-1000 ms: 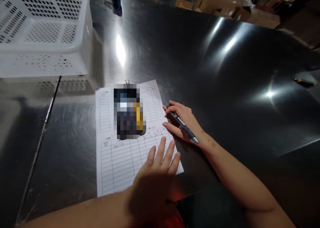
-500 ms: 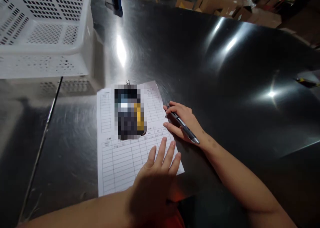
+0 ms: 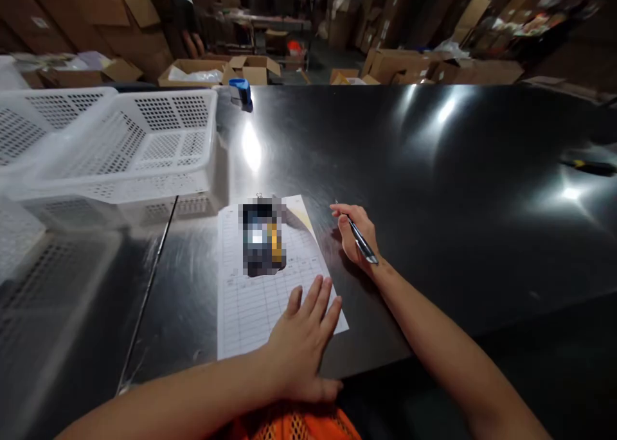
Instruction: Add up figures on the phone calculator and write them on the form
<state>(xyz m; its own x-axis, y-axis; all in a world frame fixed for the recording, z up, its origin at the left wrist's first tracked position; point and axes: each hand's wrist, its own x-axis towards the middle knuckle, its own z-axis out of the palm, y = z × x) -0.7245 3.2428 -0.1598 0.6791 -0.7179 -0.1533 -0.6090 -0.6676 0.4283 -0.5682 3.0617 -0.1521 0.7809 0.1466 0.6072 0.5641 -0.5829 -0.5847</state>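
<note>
Printed sheets of paper (image 3: pixel 250 337) with table grids lie on the dark metal table, a binder clip (image 3: pixel 259 196) at their top edge. My left hand (image 3: pixel 296 343) rests on the lower right of the sheets, fingers spread. On top of the paper is a dark and yellow object (image 3: pixel 263 241), pixelated so its kind cannot be made out. Just right of the sheets, my right hand (image 3: pixel 359 234) is closed around a black and silver pen (image 3: pixel 359 239). The top right corner of the upper sheet is curled, showing a yellowish area beneath.
White perforated plastic baskets (image 3: pixel 187 180) stand at the left of the metal table (image 3: pixel 434 221). A blue object (image 3: pixel 240 93) sits at its far edge, and a black and yellow item (image 3: pixel 590 166) at the right. Beyond are cardboard boxes (image 3: pixel 405 64) and a person's legs (image 3: pixel 190 26).
My view has tilted up, bringing more of the room into sight. My right hand has drawn off the sheets' edge with the pen. The sheets' upper right corner now curls.
</note>
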